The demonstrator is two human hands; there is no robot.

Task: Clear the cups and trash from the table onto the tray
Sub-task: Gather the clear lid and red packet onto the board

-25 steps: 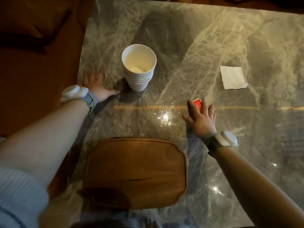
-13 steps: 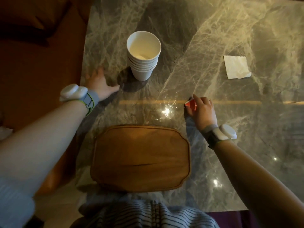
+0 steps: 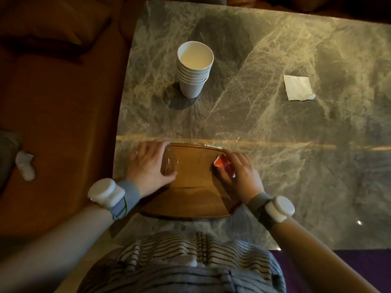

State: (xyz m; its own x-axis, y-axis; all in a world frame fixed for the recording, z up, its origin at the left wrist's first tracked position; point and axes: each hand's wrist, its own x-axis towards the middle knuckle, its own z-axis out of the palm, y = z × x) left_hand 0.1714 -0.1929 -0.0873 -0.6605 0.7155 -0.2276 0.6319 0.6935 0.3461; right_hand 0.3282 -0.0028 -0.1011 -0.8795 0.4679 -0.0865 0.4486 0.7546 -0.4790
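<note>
A wooden tray (image 3: 196, 199) lies on the marble table (image 3: 275, 127) right in front of me. My left hand (image 3: 148, 166) rests on the tray's left end, curled around a clear plastic piece (image 3: 169, 163) that only shows as glints. Over the tray's right end, my right hand (image 3: 237, 174) pinches a small red packet (image 3: 221, 162), which touches or nearly touches the wood. A stack of white paper cups (image 3: 194, 68) stands upright further back on the left. To the far right a white napkin (image 3: 298, 87) lies flat.
A brown cushioned seat (image 3: 59, 113) runs along the table's left edge, with a cushion (image 3: 53, 24) at the back and a small white crumpled thing (image 3: 25, 168) on it. The table's near edge meets my striped shirt.
Both hands have drawn back from the middle of the table to the tray. The right one brought the red packet along; the left one left the spot beside the cups with the clear piece.
</note>
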